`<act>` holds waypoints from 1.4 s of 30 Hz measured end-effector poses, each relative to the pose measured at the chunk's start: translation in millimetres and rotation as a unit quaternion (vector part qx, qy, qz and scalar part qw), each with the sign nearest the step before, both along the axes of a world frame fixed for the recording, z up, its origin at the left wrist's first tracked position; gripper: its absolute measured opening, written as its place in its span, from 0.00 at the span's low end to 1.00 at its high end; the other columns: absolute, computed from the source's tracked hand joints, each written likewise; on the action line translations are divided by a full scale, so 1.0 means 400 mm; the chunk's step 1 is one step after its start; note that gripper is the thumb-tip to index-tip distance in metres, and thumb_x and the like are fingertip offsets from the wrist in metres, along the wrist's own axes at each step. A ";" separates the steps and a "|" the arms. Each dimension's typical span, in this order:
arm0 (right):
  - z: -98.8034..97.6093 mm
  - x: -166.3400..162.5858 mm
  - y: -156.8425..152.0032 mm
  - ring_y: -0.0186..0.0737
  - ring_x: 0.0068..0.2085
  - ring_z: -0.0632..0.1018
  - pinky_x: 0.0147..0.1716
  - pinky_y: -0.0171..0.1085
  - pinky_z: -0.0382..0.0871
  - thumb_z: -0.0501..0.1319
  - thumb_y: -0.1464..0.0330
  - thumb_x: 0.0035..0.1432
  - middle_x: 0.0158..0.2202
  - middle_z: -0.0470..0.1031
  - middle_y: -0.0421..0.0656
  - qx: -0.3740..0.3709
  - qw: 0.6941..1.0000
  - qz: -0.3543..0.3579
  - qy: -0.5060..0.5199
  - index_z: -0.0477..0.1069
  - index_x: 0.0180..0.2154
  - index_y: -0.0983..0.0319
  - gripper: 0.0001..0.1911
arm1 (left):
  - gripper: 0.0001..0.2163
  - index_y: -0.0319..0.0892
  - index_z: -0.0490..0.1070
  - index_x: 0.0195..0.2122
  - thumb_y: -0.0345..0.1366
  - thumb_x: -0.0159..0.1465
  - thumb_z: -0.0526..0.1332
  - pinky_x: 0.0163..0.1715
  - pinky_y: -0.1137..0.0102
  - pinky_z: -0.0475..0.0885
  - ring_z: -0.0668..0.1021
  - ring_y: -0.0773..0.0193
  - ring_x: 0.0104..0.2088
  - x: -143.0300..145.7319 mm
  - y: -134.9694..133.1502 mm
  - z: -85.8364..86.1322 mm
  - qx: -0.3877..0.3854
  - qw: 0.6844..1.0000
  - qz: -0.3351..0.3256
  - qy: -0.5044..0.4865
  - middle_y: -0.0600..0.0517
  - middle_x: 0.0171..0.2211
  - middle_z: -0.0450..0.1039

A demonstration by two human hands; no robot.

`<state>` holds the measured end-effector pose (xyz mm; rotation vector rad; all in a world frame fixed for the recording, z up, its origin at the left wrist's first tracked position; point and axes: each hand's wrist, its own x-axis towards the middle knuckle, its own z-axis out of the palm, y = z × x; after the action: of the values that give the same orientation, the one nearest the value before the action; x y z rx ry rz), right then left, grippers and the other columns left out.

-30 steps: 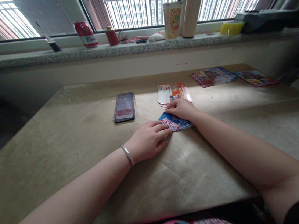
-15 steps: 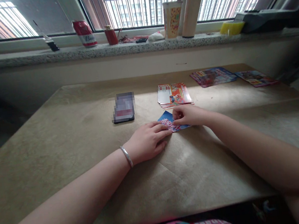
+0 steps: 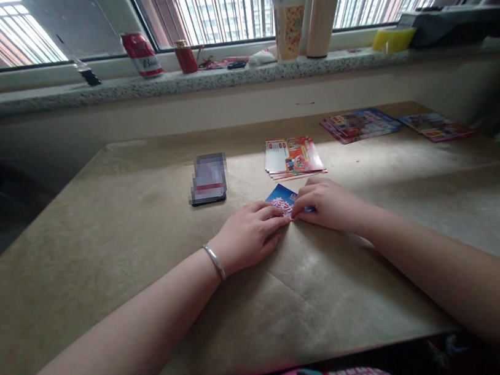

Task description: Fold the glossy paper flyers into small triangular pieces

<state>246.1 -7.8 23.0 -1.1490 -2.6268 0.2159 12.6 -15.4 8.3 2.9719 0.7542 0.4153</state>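
Blue printed paper (image 3: 280, 193) is located on the table (image 3: 232, 326), beneath and between the fingertips of both hands, one pointed corner showing beyond them. Left hand (image 3: 250, 236): fingers extended, slightly apart, laid on the paper's left part. Right hand (image 3: 331, 202): fingertips bunched together over its right part, near the closer edge; whether they pinch it cannot be determined. Orange-and-white cards (image 3: 294, 156) lie stacked just beyond the right fingers. A blurred phone (image 3: 208, 178) lies beyond the left fingers, farther left.
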 end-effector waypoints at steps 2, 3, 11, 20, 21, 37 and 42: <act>0.003 0.006 -0.006 0.39 0.36 0.72 0.39 0.38 0.62 0.59 0.69 0.61 0.35 0.79 0.42 0.009 0.999 0.037 -0.015 0.80 0.37 0.56 0.10 | 0.16 0.44 0.70 0.55 0.37 0.68 0.54 0.55 0.57 0.70 0.71 0.56 0.54 0.000 0.000 0.000 0.002 1.000 0.001 0.000 0.48 0.53 0.72; 0.003 0.009 -0.007 0.39 0.35 0.72 0.38 0.37 0.62 0.58 0.70 0.61 0.35 0.79 0.43 0.015 0.998 0.052 -0.022 0.80 0.38 0.56 0.11 | 0.16 0.44 0.70 0.55 0.37 0.68 0.54 0.55 0.57 0.70 0.71 0.55 0.54 0.001 0.000 0.001 0.002 1.000 0.001 0.000 0.48 0.53 0.72; 0.001 0.017 -0.013 0.40 0.36 0.70 0.38 0.39 0.60 0.55 0.69 0.64 0.36 0.78 0.42 0.078 0.991 0.096 -0.058 0.79 0.40 0.54 0.13 | 0.16 0.46 0.69 0.55 0.37 0.67 0.55 0.56 0.57 0.69 0.71 0.56 0.56 -0.003 -0.002 -0.001 0.008 1.000 0.004 0.005 0.48 0.55 0.71; -0.010 0.005 -0.017 0.43 0.40 0.69 0.40 0.40 0.60 0.55 0.66 0.65 0.37 0.78 0.44 0.107 0.990 0.065 -0.063 0.79 0.41 0.56 0.13 | 0.18 0.49 0.66 0.58 0.41 0.68 0.54 0.64 0.48 0.51 0.69 0.55 0.59 -0.004 -0.012 0.000 0.031 0.998 0.052 0.027 0.52 0.56 0.70; -0.009 0.004 -0.017 0.42 0.39 0.69 0.39 0.40 0.60 0.55 0.66 0.64 0.36 0.78 0.44 0.101 0.991 0.059 -0.063 0.79 0.40 0.56 0.13 | 0.18 0.49 0.67 0.58 0.41 0.68 0.54 0.64 0.48 0.51 0.69 0.55 0.59 -0.004 -0.011 -0.002 0.027 0.998 0.053 0.029 0.52 0.57 0.70; 0.020 0.057 0.001 0.39 0.35 0.74 0.39 0.38 0.64 0.60 0.70 0.56 0.33 0.78 0.41 0.012 0.996 0.006 -0.093 0.81 0.35 0.51 0.12 | 0.16 0.45 0.69 0.55 0.37 0.67 0.55 0.57 0.54 0.66 0.70 0.54 0.56 -0.002 -0.005 -0.004 0.024 0.999 0.031 0.012 0.48 0.56 0.70; 0.018 0.082 0.017 0.38 0.36 0.76 0.39 0.36 0.67 0.61 0.69 0.55 0.34 0.78 0.41 -0.064 0.995 -0.019 -0.073 0.82 0.35 0.52 0.11 | 0.16 0.44 0.70 0.55 0.36 0.67 0.54 0.56 0.55 0.68 0.70 0.53 0.56 -0.003 -0.005 -0.004 0.022 0.999 0.026 0.012 0.48 0.56 0.70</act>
<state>278.8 -0.9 30.0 -1.3030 -2.7493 0.3071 11.6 -17.3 6.9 3.0087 0.8374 0.4052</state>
